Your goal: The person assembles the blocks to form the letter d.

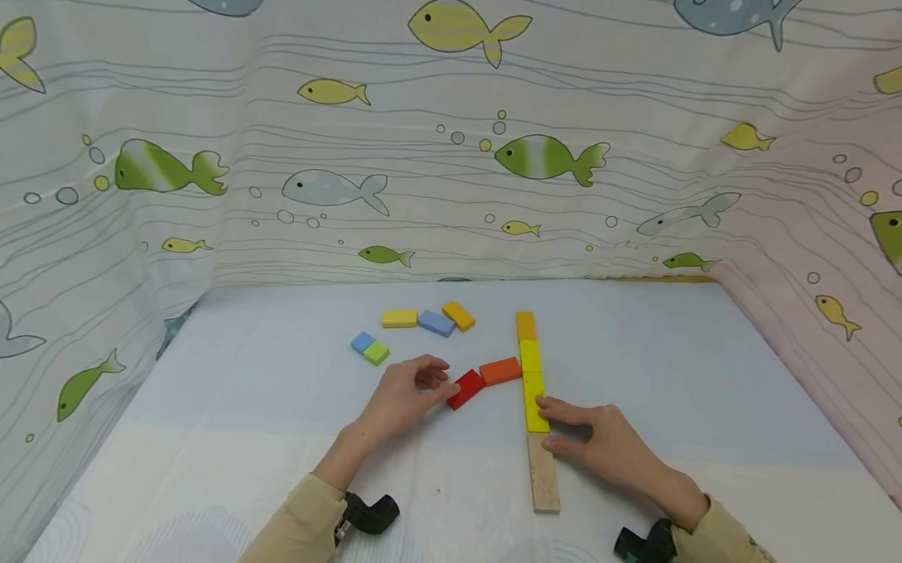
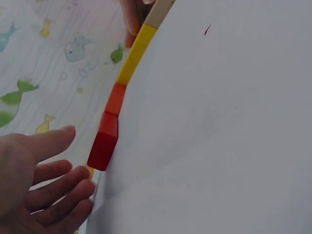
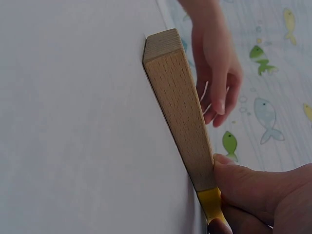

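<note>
My left hand (image 1: 408, 396) is held loosely beside a red block (image 1: 467, 390), its thumb tip close to the block's left end. In the left wrist view a small gap lies between the spread fingers (image 2: 61, 195) and that red block. An orange-red block (image 1: 501, 371) runs from the red one to a straight row of yellow blocks (image 1: 534, 400) and a plain wooden block (image 1: 543, 475). My right hand (image 1: 602, 440) rests against the row's right side, thumb at the wooden block, a fingertip on the yellow; no finger wraps round them.
An orange block (image 1: 526, 325) forms the row's far end. To the left at the back lie a pale yellow block (image 1: 400, 319), a blue block (image 1: 436, 323) and an amber block (image 1: 459, 316). Small blue (image 1: 363, 341) and green (image 1: 376, 353) blocks sit together. A fish-patterned cloth (image 1: 425, 165) hangs behind.
</note>
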`<action>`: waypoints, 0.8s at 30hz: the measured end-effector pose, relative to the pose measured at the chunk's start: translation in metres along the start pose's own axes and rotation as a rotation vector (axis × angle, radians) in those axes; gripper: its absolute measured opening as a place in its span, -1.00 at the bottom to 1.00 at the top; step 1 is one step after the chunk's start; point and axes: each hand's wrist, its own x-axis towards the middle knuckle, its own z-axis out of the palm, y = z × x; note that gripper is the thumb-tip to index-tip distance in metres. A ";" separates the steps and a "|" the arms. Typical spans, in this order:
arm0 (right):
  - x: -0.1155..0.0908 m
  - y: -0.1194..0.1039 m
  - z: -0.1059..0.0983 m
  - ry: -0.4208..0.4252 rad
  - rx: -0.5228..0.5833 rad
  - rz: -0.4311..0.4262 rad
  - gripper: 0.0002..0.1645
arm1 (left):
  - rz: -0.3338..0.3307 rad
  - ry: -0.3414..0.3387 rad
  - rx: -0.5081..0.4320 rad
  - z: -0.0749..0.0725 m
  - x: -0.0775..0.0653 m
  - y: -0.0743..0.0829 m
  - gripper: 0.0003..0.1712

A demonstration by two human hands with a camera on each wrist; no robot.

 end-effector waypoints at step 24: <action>0.000 0.001 -0.001 -0.019 0.030 0.005 -0.38 | -0.041 0.161 -0.029 -0.020 0.054 -0.019 -0.57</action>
